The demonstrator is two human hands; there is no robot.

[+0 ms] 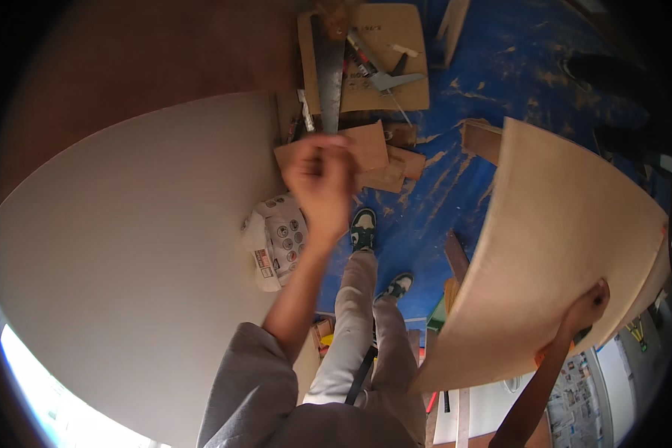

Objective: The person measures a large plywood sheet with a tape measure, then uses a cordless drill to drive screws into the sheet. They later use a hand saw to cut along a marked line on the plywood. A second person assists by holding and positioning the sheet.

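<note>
My left hand (321, 175) is raised in the middle of the view, blurred, its fingers curled; whatever they may hold cannot be made out. Beyond it, a handsaw (328, 75) with a brown handle lies on a cardboard piece (403, 37). On the right stands a large, pale wooden panel (545, 224), its face curved in this view. My right hand (590, 306) rests against this panel near its right edge, fingers bent; anything inside them is hidden. Something orange (543, 354) shows beside my right forearm.
A large pale grey panel (149, 246) fills the left side. Wood offcuts (384, 175) lie on the blue floor sheet (448, 179), which is streaked with dust. A printed white bag (280, 239) leans by the panel. Newspaper (575, 396) covers a surface at lower right.
</note>
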